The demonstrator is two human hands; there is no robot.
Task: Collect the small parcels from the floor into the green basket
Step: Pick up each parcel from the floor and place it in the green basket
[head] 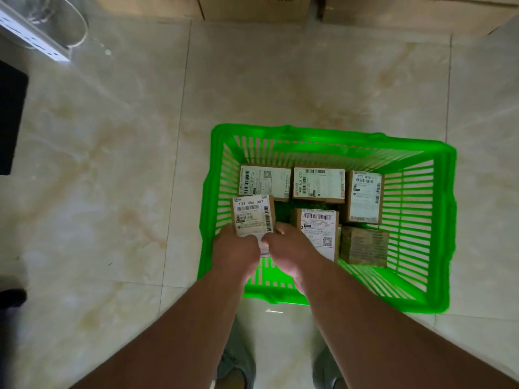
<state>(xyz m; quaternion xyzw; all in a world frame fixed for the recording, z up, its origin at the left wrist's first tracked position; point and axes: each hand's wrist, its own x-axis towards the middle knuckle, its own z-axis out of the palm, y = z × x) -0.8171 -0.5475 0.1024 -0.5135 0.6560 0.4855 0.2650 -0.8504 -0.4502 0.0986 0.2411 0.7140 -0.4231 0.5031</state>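
Observation:
The green slatted basket point(438, 220) stands on the tiled floor in front of me. Several small cardboard parcels with white labels lie inside: one at the back left point(265, 181), one at the back middle point(318, 184), one at the right point(365, 200), one near the middle point(320, 228) and a plain brown one point(363, 245). I hold another labelled parcel point(252, 216) over the basket's near left corner. My left hand point(236, 252) grips its near end, and my right hand point(292, 248) touches its right side.
Large cardboard boxes point(252, 7) line the far wall. A white power strip point(31, 37) and a clear container sit at the top left, with a dark object point(11, 119) at the left edge. My shoes point(236, 369) show at the bottom. Pale marble tiles surround the basket.

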